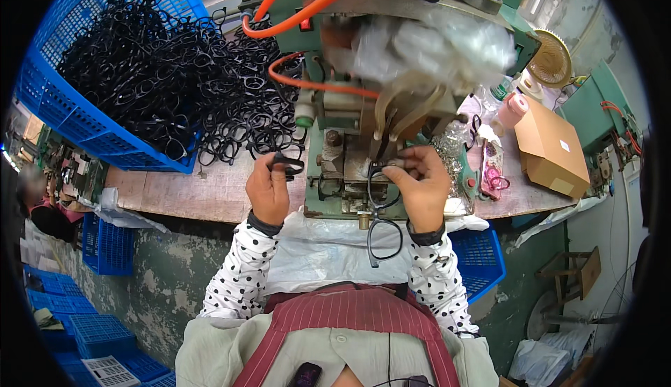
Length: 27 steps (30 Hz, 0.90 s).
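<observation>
My left hand (270, 193) pinches a curved black piece (294, 170); my right hand (423, 183) apparently positions its pinched black plastic eyeglass frame (377, 215), needing steadiness next.

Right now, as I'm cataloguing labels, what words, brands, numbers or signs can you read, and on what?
None can be read out clearly.
Cardboard box: small white label, too small to read.
Bottle: green label, too small to read.
Black glasses frame at the right hand: no legible marking.
</observation>
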Motion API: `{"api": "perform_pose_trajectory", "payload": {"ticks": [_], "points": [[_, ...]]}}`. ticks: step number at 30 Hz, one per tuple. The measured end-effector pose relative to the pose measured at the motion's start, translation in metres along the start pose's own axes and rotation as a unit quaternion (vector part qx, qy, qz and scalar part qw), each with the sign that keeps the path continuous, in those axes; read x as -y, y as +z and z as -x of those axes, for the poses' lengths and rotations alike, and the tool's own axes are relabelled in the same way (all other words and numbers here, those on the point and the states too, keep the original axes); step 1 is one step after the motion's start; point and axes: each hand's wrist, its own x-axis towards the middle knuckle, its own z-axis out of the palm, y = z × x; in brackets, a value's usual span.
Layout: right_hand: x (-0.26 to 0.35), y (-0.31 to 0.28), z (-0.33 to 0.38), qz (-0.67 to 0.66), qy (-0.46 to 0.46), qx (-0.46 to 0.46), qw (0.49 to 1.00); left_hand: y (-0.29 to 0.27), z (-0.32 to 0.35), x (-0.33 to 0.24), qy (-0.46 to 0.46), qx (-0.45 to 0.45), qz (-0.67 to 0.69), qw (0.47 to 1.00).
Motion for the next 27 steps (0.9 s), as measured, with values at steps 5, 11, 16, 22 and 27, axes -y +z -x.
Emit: {"api": "perform_pose_trajectory", "payload": {"ticks": [5,11,16,22,27], "points": [[0.007,0.016,-0.01,0.017,-0.017,-0.003,1.0,0.002,-0.003,-0.032,0.135,0.023,0.053,0.989],[0.004,0.016,-0.009,-0.011,0.008,0.014,1.0,0.005,-0.037,-0.073,0.23,0.022,0.062,0.971],[0.023,0.018,-0.014,0.11,-0.015,0.029,0.993,0.004,-0.063,-0.098,0.011,0.035,0.179,0.983],[-0.006,0.022,-0.01,-0.077,-0.004,-0.011,0.997,0.001,-0.06,-0.094,0.01,0.063,0.151,0.986],[-0.014,0.014,-0.012,-0.041,-0.031,-0.024,0.998,0.028,-0.017,-0.076,0.376,0.165,0.137,0.901]]}}
